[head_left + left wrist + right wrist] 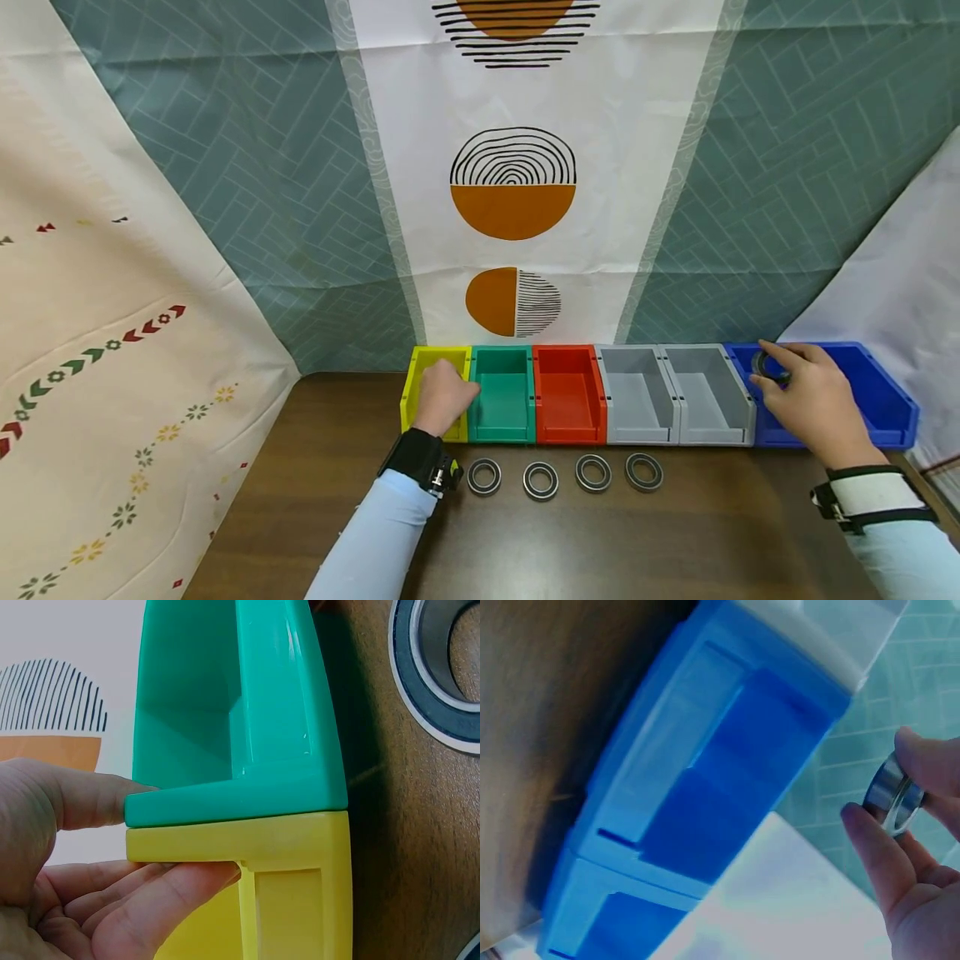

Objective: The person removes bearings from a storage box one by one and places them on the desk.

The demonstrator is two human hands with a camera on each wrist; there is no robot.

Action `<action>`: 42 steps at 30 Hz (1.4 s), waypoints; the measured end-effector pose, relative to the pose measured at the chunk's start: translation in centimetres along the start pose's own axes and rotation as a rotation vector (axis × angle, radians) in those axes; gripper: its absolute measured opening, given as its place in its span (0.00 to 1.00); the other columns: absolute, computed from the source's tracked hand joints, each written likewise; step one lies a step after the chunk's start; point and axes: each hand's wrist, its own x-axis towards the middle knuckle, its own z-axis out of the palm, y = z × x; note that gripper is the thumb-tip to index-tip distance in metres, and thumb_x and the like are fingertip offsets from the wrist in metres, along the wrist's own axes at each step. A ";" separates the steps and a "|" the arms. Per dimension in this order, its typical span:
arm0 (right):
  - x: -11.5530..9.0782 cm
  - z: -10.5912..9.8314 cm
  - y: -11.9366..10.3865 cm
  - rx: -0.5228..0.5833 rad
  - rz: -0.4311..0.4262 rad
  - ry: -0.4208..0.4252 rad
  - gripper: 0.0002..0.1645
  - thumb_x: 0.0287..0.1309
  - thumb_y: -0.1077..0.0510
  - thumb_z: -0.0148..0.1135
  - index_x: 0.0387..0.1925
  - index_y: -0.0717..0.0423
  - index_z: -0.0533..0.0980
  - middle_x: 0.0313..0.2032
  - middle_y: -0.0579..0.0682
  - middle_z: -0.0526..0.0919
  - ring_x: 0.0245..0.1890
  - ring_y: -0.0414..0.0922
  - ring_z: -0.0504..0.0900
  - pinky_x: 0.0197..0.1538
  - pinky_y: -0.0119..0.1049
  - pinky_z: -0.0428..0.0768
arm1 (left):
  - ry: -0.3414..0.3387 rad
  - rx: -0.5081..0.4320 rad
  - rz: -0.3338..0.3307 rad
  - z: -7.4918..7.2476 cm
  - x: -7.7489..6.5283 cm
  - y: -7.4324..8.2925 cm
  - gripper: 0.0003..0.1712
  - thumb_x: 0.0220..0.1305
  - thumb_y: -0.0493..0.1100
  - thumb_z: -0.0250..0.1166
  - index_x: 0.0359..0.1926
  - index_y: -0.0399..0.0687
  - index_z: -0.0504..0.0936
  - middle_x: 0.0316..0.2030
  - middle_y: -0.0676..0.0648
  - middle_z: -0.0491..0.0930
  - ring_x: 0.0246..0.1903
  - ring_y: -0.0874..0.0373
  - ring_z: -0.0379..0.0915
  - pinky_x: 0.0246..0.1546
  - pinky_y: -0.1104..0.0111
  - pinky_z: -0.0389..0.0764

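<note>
My left hand (444,398) is at the yellow bin (407,400) and the green bin (502,400). In the left wrist view its thumb lies on the green side and its fingers on the yellow side, pinching the two adjoining walls (225,817). Over the blue bins (862,383) at the right end, my right hand (813,408) holds a ball bearing (887,793) between thumb and fingers. The bearing is raised clear of the bins. Several more bearings (541,482) lie flat on the table in a row before the bins.
A red bin (567,400) and two grey bins (637,400) stand between the green and blue ones. The brown wooden table (337,483) extends in front. Behind hangs a patterned cloth (510,100); a cream cloth (112,333) borders the left side.
</note>
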 end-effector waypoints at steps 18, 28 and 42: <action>-0.6 -1.5 -5.7 0.040 -0.240 0.194 0.40 0.38 0.63 0.86 0.57 0.66 0.81 0.45 0.64 0.82 0.36 0.59 0.85 0.44 0.05 0.56 | -0.011 -0.004 -0.019 -0.1 0.1 0.1 0.22 0.61 0.37 0.69 0.14 0.45 0.69 0.12 0.51 0.62 0.11 0.53 0.67 0.13 0.71 0.66; -2.0 -1.3 -7.1 0.043 -0.237 0.170 0.39 0.42 0.57 0.85 0.57 0.66 0.82 0.45 0.65 0.85 0.33 0.59 0.86 0.34 0.13 0.71 | -0.014 0.001 -0.020 -0.1 0.1 0.1 0.22 0.61 0.37 0.68 0.14 0.46 0.68 0.12 0.51 0.62 0.11 0.54 0.67 0.13 0.71 0.65; -4.4 -0.3 -7.3 0.059 -0.193 0.102 0.34 0.40 0.54 0.86 0.50 0.66 0.85 0.43 0.68 0.86 0.29 0.58 0.88 0.25 0.45 0.84 | -0.007 0.017 -0.017 0.1 0.3 -0.1 0.21 0.60 0.37 0.68 0.14 0.45 0.69 0.12 0.51 0.63 0.11 0.53 0.68 0.13 0.71 0.66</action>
